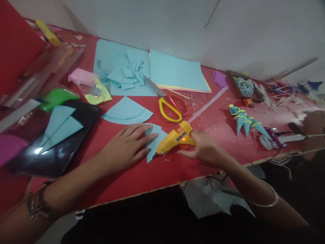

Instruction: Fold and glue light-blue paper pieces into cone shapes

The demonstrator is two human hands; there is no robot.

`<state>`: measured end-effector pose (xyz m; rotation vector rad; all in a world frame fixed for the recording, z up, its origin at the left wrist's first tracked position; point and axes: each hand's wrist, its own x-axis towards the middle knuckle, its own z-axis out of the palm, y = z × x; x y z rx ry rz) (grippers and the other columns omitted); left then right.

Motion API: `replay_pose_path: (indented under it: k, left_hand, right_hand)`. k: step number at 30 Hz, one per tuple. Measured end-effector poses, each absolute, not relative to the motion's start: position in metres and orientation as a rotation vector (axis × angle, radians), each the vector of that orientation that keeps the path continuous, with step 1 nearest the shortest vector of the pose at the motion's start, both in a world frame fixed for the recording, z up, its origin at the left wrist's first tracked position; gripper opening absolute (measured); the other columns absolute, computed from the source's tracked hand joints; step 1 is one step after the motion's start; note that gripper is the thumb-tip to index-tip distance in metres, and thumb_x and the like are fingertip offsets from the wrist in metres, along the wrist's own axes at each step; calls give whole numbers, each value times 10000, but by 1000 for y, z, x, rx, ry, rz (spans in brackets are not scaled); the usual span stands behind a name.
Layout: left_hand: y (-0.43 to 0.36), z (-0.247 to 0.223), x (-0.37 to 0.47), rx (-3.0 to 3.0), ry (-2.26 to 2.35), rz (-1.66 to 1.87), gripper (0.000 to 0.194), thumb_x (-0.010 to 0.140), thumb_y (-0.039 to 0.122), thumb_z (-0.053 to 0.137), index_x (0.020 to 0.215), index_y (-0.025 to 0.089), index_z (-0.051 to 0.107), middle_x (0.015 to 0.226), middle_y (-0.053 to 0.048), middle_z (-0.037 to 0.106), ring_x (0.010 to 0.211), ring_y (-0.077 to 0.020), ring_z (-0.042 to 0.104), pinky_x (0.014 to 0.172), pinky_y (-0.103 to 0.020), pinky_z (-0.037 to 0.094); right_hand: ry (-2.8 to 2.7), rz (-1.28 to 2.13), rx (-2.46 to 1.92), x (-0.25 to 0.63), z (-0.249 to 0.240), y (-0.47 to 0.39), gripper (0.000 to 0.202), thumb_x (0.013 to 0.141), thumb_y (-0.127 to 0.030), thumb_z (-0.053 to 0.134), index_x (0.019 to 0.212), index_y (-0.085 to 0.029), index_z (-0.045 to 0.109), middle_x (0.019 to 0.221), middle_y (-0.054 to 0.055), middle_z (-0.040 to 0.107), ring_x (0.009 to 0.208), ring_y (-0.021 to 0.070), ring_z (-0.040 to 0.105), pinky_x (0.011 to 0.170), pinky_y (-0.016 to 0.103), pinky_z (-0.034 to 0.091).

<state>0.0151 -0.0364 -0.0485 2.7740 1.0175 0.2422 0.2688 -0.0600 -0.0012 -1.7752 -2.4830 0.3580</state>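
Observation:
My right hand (207,149) grips a yellow hot glue gun (175,139) with a lit orange light and a clear glue stick (207,105) sticking out of its back. The nozzle touches or hovers just over the lower tip of a light blue paper piece (153,144); I cannot tell which. Flat on the table, fingers stretched, my left hand (128,144) holds down that paper's left side. Just beyond it lies a blue paper fan shape (127,112) with a curved line. Scissors (170,103) with a yellow and a red handle rest behind the glue gun.
Blue sheets (177,71) and paper scraps (128,74) lie along the wall. A black tablet-like slab (83,125) at left bears folded blue paper (59,127). Small blue cones (243,122) with yellow trim stand right, near a brown box (233,86). Another person's hand (313,127) shows far right.

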Motion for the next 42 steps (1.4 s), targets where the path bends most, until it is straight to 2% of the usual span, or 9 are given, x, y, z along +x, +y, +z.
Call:
replay_pose_path:
  k: [4, 10, 22, 27, 42]
  left_hand:
    - [-37, -48, 16, 2767, 1031, 254, 427, 904, 376, 340, 1294, 250, 457, 1355, -80, 444, 1269, -270, 343, 1016, -448, 320]
    - [-38, -48, 16, 2749, 1028, 262, 428, 903, 380, 348, 1297, 253, 454, 1361, -86, 438, 1262, -279, 349, 1006, -455, 322]
    - [-38, -50, 15, 2789, 1002, 288, 438, 909, 390, 347, 1318, 256, 427, 1347, -96, 444, 1238, -283, 361, 983, -460, 347]
    - [-37, -50, 15, 2820, 992, 276, 431, 919, 370, 345, 1323, 240, 423, 1336, -99, 452, 1231, -277, 371, 993, -447, 346]
    - [-37, -54, 16, 2772, 1001, 333, 429, 903, 386, 362, 1304, 257, 444, 1333, -88, 460, 1234, -275, 373, 994, -461, 343]
  right_hand:
    - [-2488, 371, -1682, 269, -10, -62, 324, 686, -403, 640, 853, -130, 585, 597, 5, 540, 514, 128, 469, 485, 254, 290]
    - [-2486, 256, -1578, 267, -15, -65, 283, 720, -397, 585, 812, -129, 584, 567, 4, 516, 491, 118, 433, 481, 262, 279]
    - [-2538, 292, -1590, 262, -10, -65, 215, 696, -314, 578, 786, -119, 586, 591, 35, 574, 499, 127, 475, 474, 248, 295]
    - [-2544, 246, -1654, 258, -5, -65, 112, 660, -220, 577, 734, -137, 574, 559, 29, 566, 490, 129, 476, 476, 246, 289]
    - [-2551, 173, -1623, 266, -11, -63, 115, 645, -222, 479, 696, -148, 551, 499, -18, 438, 442, 92, 328, 458, 251, 193]
